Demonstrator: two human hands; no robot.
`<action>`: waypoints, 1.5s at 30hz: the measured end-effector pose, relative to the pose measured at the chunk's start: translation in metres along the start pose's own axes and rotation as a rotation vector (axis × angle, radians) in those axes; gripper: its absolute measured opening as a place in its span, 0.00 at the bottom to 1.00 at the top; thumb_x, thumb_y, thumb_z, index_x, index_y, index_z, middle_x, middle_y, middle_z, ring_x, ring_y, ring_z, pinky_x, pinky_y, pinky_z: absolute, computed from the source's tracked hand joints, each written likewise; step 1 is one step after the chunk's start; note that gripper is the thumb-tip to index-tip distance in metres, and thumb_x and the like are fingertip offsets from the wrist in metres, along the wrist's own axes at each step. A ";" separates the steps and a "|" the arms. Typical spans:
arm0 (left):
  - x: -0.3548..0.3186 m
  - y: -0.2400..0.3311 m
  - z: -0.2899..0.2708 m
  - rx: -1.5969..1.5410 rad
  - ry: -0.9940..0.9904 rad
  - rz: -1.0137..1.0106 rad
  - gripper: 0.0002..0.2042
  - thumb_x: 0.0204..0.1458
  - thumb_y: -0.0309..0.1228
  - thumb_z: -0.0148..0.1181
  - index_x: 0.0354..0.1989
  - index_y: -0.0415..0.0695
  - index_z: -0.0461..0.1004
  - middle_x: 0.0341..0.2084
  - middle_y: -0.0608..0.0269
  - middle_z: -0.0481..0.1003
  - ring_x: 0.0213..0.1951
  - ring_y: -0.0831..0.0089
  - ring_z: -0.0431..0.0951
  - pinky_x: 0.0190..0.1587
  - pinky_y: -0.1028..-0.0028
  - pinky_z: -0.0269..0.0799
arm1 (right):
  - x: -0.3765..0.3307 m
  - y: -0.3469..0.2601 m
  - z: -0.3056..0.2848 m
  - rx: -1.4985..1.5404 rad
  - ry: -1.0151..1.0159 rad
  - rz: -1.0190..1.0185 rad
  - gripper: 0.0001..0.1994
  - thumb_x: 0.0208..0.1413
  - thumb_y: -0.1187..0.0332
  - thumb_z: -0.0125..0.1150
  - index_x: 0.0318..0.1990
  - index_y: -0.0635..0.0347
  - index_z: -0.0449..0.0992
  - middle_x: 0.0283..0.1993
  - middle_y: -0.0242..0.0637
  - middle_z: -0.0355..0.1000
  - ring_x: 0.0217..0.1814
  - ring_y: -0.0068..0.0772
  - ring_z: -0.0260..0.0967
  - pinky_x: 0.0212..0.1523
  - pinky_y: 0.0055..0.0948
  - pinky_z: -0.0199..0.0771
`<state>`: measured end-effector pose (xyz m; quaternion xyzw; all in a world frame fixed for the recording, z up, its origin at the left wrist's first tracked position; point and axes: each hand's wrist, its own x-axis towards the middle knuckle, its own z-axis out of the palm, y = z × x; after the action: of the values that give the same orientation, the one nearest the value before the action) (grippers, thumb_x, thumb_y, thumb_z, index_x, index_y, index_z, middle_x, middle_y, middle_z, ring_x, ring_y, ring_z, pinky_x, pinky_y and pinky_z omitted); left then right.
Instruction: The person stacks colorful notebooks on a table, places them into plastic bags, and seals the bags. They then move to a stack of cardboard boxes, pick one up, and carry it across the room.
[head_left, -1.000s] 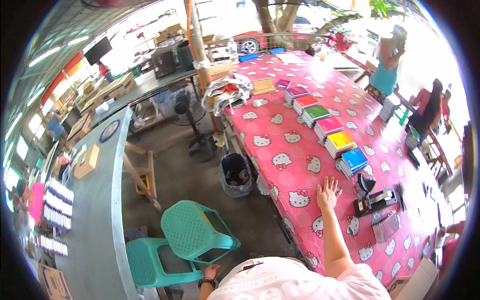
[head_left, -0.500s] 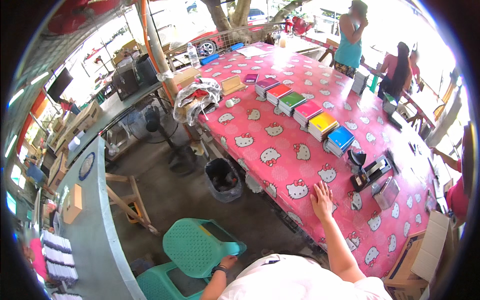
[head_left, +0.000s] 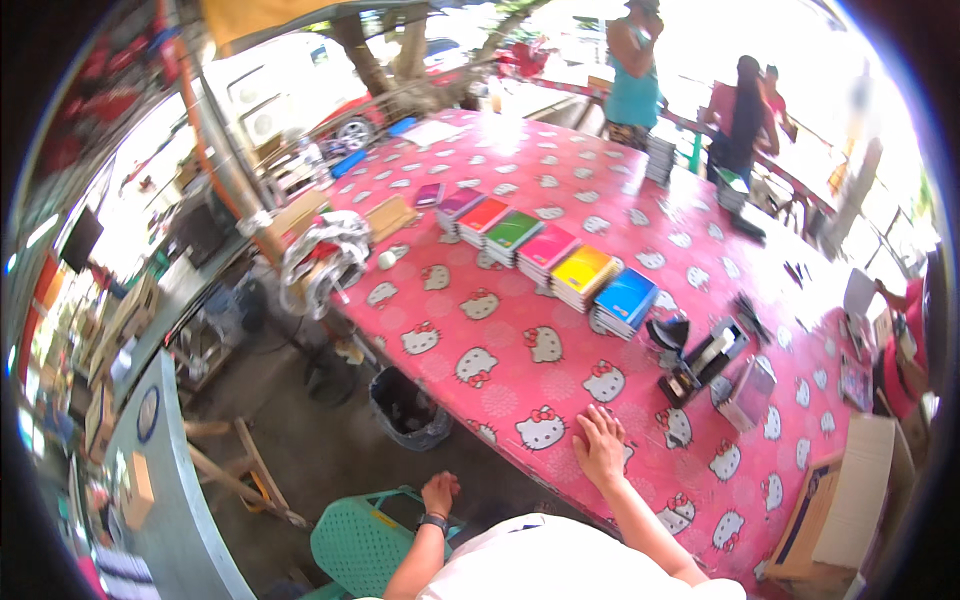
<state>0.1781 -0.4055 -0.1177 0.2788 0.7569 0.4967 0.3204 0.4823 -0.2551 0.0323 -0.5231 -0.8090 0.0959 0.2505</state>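
My right hand (head_left: 601, 445) lies palm down on the pink patterned tablecloth (head_left: 490, 375) near the table's edge, fingers spread, holding nothing. My left hand (head_left: 440, 494), with a dark band at the wrist, is over the rim of a green plastic stool (head_left: 362, 548); its fingers are loosely bent and nothing shows in them. Beyond my right hand are a black tape dispenser (head_left: 706, 362) and a plastic-wrapped pack of notebooks (head_left: 748, 395). A row of notebook stacks runs away to the left, from the blue stack (head_left: 627, 300) and yellow stack (head_left: 583, 275) to the purple one (head_left: 462, 208).
A lined waste bin (head_left: 410, 412) stands beside the table. Cardboard boxes (head_left: 835, 515) are at the near right corner. A grey counter (head_left: 185, 500) runs along the left. One person (head_left: 632, 75) stands beyond the table; others sit behind and at the right edge.
The view has swung to the right and shifted. My left hand has come up from the stool's side to above its rim. My right hand still rests flat on the table.
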 end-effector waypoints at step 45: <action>0.029 0.274 0.310 -0.014 -1.016 1.126 0.38 0.36 0.30 0.69 0.59 0.39 0.57 0.49 0.49 0.67 0.50 0.57 0.69 0.51 0.66 0.65 | -0.116 -0.063 -0.021 0.391 0.937 1.020 0.08 0.49 0.78 0.56 0.37 0.61 0.76 0.35 0.35 0.75 0.35 0.24 0.71 0.36 0.22 0.70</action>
<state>0.4246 -0.1104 0.0376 0.8156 0.2564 0.4006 0.3296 0.4811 -0.3885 0.0412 -0.7676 -0.2391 0.1094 0.5845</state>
